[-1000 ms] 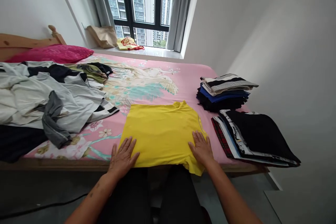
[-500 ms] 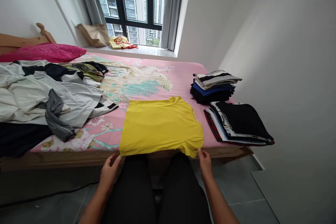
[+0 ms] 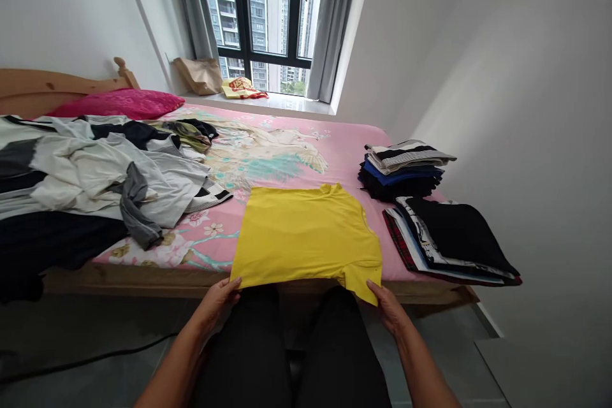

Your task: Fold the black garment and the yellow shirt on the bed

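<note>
A yellow T-shirt (image 3: 306,236), folded in half, lies flat on the near edge of the bed with its sleeve hanging over the edge. My left hand (image 3: 217,299) pinches the shirt's near left corner. At the hanging sleeve on the near right, my right hand (image 3: 391,309) has its fingers curled against the cloth. Both forearms reach up from below, beside my dark trousers.
A pink floral bed sheet (image 3: 287,146) covers the bed. A heap of unfolded clothes (image 3: 95,185) lies at the left. Two stacks of folded clothes (image 3: 406,169) (image 3: 449,236) sit at the right edge. A magenta pillow (image 3: 119,102), paper bag (image 3: 198,73) and window are behind.
Both hands slid off the top of the yellow shirt and back to its near edge, where they now grip the corners. The camera view shifted slightly.
</note>
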The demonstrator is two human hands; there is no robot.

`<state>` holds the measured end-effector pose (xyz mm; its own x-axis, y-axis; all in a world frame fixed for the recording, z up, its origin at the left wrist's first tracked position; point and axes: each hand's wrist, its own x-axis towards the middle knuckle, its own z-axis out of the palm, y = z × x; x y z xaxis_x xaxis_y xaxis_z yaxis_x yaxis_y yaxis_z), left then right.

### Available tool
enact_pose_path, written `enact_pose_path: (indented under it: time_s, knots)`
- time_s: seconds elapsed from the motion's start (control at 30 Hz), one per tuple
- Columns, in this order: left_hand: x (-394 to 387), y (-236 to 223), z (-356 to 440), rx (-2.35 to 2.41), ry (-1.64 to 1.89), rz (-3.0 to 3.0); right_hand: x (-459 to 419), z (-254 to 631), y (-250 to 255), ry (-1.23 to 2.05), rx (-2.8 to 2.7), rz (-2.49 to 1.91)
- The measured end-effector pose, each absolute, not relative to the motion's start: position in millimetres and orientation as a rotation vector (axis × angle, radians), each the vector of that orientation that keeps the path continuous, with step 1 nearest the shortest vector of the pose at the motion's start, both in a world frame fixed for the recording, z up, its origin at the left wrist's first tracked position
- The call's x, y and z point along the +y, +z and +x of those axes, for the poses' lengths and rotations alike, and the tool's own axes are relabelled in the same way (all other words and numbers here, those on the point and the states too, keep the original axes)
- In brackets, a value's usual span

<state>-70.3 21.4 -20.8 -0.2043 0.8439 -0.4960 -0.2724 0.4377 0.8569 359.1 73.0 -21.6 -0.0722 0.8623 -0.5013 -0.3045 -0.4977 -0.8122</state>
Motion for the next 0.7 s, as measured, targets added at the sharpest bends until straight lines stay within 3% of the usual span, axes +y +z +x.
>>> enact_pose_path:
  time_s: [0.43,0.7]
  knots:
    - [28,21,-65,1.612,1.37,0.661,107,357,40,1.726,-0.696,-1.383]
    - [138,60,-77,1.754,1.424,0.674,232,339,71,1.651,-0.653,-1.421]
